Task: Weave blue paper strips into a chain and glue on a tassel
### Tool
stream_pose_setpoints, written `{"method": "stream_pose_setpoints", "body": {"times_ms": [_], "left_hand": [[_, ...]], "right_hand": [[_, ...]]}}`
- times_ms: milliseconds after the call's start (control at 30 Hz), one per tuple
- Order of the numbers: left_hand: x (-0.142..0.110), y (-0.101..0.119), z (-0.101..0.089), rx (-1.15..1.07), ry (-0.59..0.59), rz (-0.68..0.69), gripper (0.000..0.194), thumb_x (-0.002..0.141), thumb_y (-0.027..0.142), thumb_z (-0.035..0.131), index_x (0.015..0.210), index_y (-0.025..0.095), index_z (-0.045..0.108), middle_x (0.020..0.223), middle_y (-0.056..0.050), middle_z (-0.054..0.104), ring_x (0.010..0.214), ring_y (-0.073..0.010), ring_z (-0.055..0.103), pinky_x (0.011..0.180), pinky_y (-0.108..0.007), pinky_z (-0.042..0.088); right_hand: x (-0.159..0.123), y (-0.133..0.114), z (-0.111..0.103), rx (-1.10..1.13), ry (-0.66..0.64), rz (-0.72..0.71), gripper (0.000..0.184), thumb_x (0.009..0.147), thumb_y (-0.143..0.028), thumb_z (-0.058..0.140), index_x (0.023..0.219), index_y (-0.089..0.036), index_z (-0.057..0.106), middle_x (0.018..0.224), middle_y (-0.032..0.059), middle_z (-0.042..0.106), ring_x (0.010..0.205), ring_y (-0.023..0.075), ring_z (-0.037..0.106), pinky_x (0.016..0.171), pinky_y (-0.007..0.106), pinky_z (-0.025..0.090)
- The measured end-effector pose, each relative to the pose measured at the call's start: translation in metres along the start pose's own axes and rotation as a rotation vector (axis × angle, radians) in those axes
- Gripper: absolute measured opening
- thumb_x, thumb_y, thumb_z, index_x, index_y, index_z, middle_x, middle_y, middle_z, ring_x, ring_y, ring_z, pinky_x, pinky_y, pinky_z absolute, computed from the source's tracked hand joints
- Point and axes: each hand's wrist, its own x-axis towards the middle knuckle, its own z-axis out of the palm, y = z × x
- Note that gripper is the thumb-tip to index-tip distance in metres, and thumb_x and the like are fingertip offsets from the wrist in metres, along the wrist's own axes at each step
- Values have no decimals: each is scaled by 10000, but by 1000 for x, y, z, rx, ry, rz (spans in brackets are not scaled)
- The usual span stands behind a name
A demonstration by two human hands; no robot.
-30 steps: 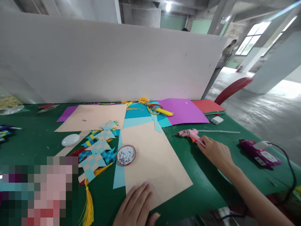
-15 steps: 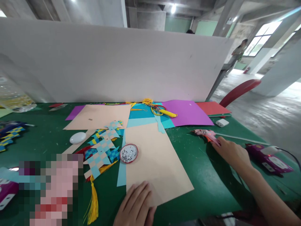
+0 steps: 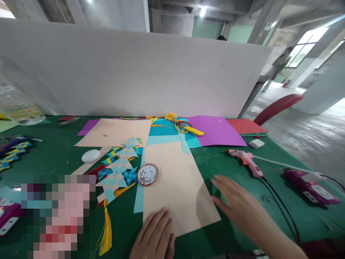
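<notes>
My left hand point(image 3: 156, 235) lies flat, fingers together, on the near corner of a beige paper sheet point(image 3: 172, 180) on the green table point(image 3: 229, 165). Over the table just right of that sheet hovers my right hand point(image 3: 237, 207), open with fingers stretched out and nothing in it. A pink glue gun point(image 3: 245, 160) lies on the table farther right, its black cord trailing toward me. A small round dish of googly eyes point(image 3: 147, 175) sits at the sheet's left edge, beside woven blue and beige paper shapes point(image 3: 115, 171) with a yellow tassel point(image 3: 106, 230).
Purple point(image 3: 215, 129), red point(image 3: 245, 126), blue and beige sheets lie at the back with yellow-handled scissors point(image 3: 185, 126). A white board point(image 3: 121, 68) stands behind. A purple box point(image 3: 309, 181), a white oval object point(image 3: 91, 155) and a red chair point(image 3: 277, 104) are nearby. A person stands far right.
My right hand let go of the glue gun and moved left and nearer, toward the beige sheet. The glue gun stays on the table. My left hand has not moved.
</notes>
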Motion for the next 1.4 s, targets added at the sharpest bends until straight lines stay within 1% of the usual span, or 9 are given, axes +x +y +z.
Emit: {"method": "stream_pose_setpoints", "body": {"times_ms": [167, 367, 500, 633, 800, 1033, 1233, 1333, 1400], "left_hand": [[3, -1, 0, -4, 43, 4, 244, 870, 169, 501, 1029, 174, 686, 1103, -40, 693, 1071, -173, 627, 1047, -274, 422], [0, -2, 4, -2, 62, -1, 221, 862, 169, 515, 1006, 182, 683, 1080, -36, 700, 1052, -167, 635, 1062, -290, 404], [8, 5, 10, 30, 91, -24, 216, 855, 154, 520, 997, 163, 682, 1127, -46, 683, 1090, -196, 614, 1088, -338, 373], [21, 8, 17, 91, 34, 52, 311, 862, 236, 512, 1123, 135, 648, 1210, -68, 640, 1113, -212, 601, 1007, -304, 458], [22, 7, 22, 130, -80, 54, 428, 871, 358, 525, 1248, 161, 574, 1285, -46, 589, 1129, -211, 593, 932, -285, 518], [18, 9, 21, 116, -123, 22, 381, 881, 344, 509, 1219, 191, 594, 1280, -23, 593, 1116, -223, 601, 910, -321, 540], [22, 10, 13, 37, -131, -5, 341, 885, 338, 498, 1170, 192, 618, 1236, -31, 625, 1101, -221, 608, 892, -313, 543], [38, -5, -1, -47, -167, -15, 264, 887, 307, 492, 1062, 201, 659, 1153, -26, 671, 1084, -202, 612, 883, -294, 537], [55, -25, -10, -23, -204, -97, 281, 907, 259, 466, 1127, 196, 630, 1210, -40, 639, 1145, -204, 570, 960, -333, 489]], "right_hand": [[6, -63, 17, 124, -95, -316, 530, 842, -211, 503, 1365, -144, 442, 1413, 87, 449, 1299, 230, 412, 1052, 383, 415], [5, -74, 21, 140, -137, -375, 544, 868, -312, 514, 1364, -97, 447, 1426, 101, 417, 1307, 262, 395, 1056, 394, 402], [11, -75, 20, 197, -179, -412, 494, 887, -215, 462, 1367, -102, 441, 1428, 92, 419, 1322, 226, 375, 1074, 357, 381], [37, -64, 8, 272, -221, -389, 434, 898, -101, 373, 1307, -141, 514, 1364, 66, 511, 1282, 156, 432, 1068, 290, 385], [101, -27, -9, 203, -110, -139, 337, 934, -227, 376, 1161, -167, 618, 1209, 82, 632, 1116, 210, 583, 970, 379, 472], [182, 2, 36, 97, -277, -290, 371, 960, -282, 336, 1255, -202, 546, 1319, 57, 556, 1173, 198, 542, 967, 328, 447], [213, 30, 47, 41, -285, -268, 314, 943, -241, 377, 1130, -185, 622, 1128, 97, 667, 1070, 215, 609, 922, 335, 463], [216, 34, 42, 12, -264, -247, 306, 924, -218, 408, 1123, -143, 628, 1144, 135, 655, 1106, 244, 590, 942, 361, 452], [210, 27, 35, 7, -235, -236, 325, 925, -217, 401, 1157, -129, 611, 1198, 143, 627, 1140, 250, 568, 963, 376, 442]]}}
